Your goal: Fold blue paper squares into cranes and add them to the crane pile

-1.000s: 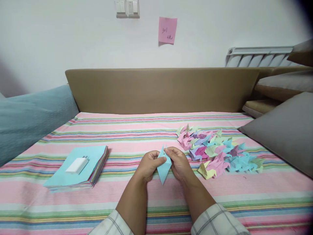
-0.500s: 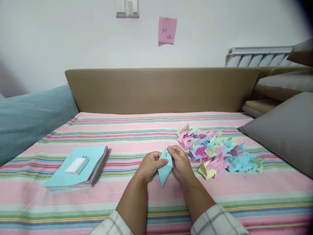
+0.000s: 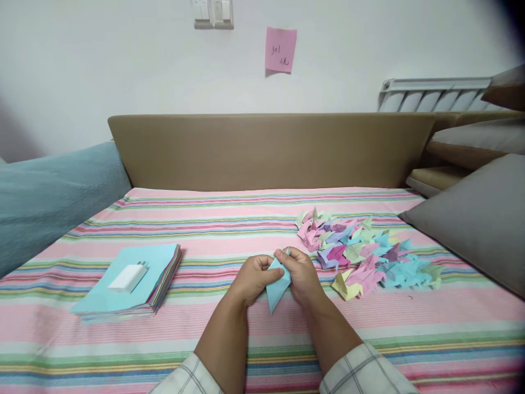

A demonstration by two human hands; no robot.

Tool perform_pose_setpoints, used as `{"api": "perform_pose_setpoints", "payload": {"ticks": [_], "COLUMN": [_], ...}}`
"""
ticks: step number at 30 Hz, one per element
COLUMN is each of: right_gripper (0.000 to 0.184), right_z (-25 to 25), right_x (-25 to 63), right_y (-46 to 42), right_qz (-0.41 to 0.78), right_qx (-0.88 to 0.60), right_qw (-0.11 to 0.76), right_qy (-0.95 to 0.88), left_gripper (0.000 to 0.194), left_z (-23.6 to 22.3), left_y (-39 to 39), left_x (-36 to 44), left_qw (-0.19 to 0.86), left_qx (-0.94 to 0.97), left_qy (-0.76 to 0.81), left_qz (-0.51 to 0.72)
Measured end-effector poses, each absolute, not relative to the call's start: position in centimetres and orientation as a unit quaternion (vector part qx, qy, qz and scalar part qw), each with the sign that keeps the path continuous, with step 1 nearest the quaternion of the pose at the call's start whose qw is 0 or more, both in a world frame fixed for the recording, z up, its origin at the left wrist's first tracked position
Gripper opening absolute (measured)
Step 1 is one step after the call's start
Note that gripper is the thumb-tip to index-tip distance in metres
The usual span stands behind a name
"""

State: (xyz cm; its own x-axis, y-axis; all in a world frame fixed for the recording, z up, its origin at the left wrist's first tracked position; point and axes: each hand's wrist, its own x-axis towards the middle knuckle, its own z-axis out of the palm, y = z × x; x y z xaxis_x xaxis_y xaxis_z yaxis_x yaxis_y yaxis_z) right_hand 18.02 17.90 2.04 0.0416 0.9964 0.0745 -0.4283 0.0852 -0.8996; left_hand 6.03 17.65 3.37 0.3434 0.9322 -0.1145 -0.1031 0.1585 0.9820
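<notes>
Both hands pinch one folded piece of light blue origami paper point(image 3: 276, 292) above the striped cloth. Its long lower point aims down toward me. My left hand point(image 3: 253, 279) grips the left edge, with the thumb lying across the front. On the other side, my right hand point(image 3: 302, 273) holds the upper right part, its thumb and fingers closed near the top. A small blue tip shows above the right-hand fingers. The paper's back and the fingers behind it are hidden. Close to my right hand lies a pile of folded paper cranes point(image 3: 365, 251) in pink, blue, yellow, green and purple.
On the left, a stack of coloured paper point(image 3: 159, 253) carries a white charger plug point(image 3: 128, 278). A brown backboard point(image 3: 270, 153) stands behind the striped cloth point(image 3: 213, 339). Grey cushions point(image 3: 479, 213) are at right, a blue cushion point(image 3: 57, 191) at left. A pink note point(image 3: 280, 50) hangs on the wall.
My right thumb and fingers have shifted a little at the top of the blue paper and now cover more of its upper part. My left hand keeps nearly the same hold.
</notes>
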Motion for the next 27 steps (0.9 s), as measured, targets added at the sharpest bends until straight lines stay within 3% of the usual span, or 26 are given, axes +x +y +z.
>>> {"api": "perform_pose_setpoints", "payload": {"ticks": [9, 16, 27], "right_gripper": [0.03, 0.03, 0.029], "right_z": [1.38, 1.42, 1.45], "right_x": [18.03, 18.13, 18.13], "right_y": [18.53, 18.3, 18.44], "right_qz": [0.524, 0.56, 0.479], "right_qx": [-0.406, -0.384, -0.416], "right_qw": [0.657, 0.604, 0.675], "right_qy": [-0.358, -0.416, -0.378], "left_gripper": [0.037, 0.033, 0.043], "left_z": [3.65, 3.4, 3.48], "left_y": [17.47, 17.69, 17.71], "left_x": [6.05, 6.05, 5.94], "left_qw": [0.661, 0.644, 0.683], "left_qx": [0.497, 0.479, 0.462], "left_qy": [0.394, 0.411, 0.361], "left_qz": [0.402, 0.432, 0.435]}}
